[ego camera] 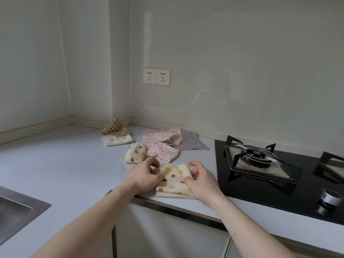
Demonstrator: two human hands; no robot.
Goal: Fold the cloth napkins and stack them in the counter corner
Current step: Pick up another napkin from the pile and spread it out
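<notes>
Fingers [155, 163] of the left hand [144, 176] curl onto the left edge of a cream dotted napkin [174, 180], thumb and fingertips pinching its cloth. On the right edge the right hand [200, 180] does likewise, fingers bent and pinching a raised fold. That napkin lies bunched at the near edge of the pale counter [65, 164], just left of the black gas hob [279, 175].

Farther back, a second cream dotted napkin [135, 152] sits rumpled, touching a pink floral napkin [164, 152]. Behind those lie another pink floral napkin [161, 135] and a grey floral napkin [192, 141], partly overlapping. At the far corner a checked napkin [115, 128] rests on a folded white dotted napkin [117, 141]. Two wall sockets [157, 76] sit above, and a steel sink [16, 207] shows at near left.
</notes>
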